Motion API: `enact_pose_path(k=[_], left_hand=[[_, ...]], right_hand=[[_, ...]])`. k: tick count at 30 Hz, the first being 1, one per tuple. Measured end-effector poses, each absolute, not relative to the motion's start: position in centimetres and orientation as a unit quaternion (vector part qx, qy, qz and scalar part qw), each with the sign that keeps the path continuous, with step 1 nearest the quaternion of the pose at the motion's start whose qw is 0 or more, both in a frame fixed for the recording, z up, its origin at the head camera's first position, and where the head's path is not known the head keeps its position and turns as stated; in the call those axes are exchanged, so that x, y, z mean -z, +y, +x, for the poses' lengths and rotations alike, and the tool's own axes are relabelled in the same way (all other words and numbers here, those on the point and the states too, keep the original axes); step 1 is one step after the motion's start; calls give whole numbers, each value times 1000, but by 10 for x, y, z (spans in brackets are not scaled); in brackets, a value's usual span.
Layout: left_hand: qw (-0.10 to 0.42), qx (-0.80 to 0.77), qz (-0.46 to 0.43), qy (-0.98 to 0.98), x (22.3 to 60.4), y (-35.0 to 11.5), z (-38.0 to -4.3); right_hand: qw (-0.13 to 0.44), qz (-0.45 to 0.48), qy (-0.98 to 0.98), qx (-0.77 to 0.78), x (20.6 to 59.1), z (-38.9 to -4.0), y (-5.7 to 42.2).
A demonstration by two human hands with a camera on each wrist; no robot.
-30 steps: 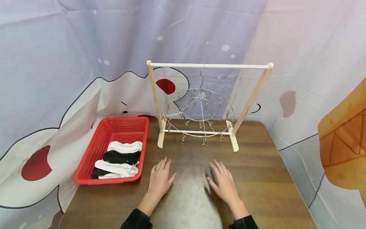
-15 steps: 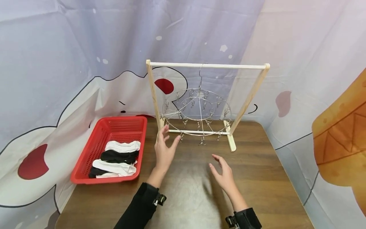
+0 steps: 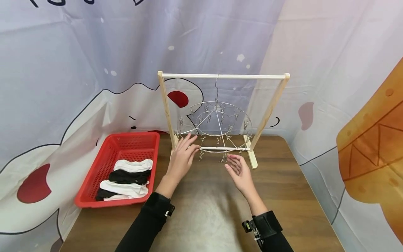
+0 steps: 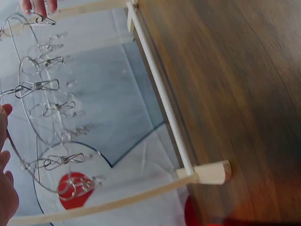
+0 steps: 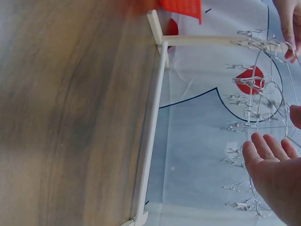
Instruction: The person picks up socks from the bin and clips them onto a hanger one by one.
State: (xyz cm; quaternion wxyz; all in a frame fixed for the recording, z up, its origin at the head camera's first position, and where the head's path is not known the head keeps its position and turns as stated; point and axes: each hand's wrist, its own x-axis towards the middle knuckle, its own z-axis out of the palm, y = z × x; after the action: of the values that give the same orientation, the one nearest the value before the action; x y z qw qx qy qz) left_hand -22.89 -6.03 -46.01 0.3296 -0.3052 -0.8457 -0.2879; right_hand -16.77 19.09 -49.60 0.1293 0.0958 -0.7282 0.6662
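Note:
A round wire sock hanger [image 3: 217, 134] with small metal clips [image 4: 56, 160] on its two rings hangs by its hook from a wooden rack's white bar. My left hand [image 3: 183, 157] is at the hanger's left front edge, fingers extended, fingertips right at the outer ring. At the front right of the ring my right hand [image 3: 240, 173] is raised with fingers loosely bent, beside a hanging clip [image 3: 224, 157]. In the right wrist view the right hand [image 5: 277, 174] faces palm toward the ring, its thumb apart from the fingers. Left fingertips [image 5: 290, 52] overlap the ring there.
A red plastic basket [image 3: 104, 154] with several folded white and black socks [image 3: 129, 176] stands left of the rack. The rack's uprights [image 3: 270, 108] and feet [image 3: 251, 154] stand at the back of the brown table [image 3: 283, 196]. A printed curtain [image 3: 135, 42] hangs behind.
Both hands have risen from low over the table and moved forward to the hanger, the left first. The view has shifted slightly. The basket and socks keep their place.

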Motion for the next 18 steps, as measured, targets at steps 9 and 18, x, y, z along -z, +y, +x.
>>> enact_pose_path(k=[9,18], left_hand=[[360,297,-317,-826,453,-34,-216],[351,300,-292,-838,450,-34,-214]], right_hand=[[202,85,-657,-721,493,-171,187],[212,105,-630,-740,494,-166,191]])
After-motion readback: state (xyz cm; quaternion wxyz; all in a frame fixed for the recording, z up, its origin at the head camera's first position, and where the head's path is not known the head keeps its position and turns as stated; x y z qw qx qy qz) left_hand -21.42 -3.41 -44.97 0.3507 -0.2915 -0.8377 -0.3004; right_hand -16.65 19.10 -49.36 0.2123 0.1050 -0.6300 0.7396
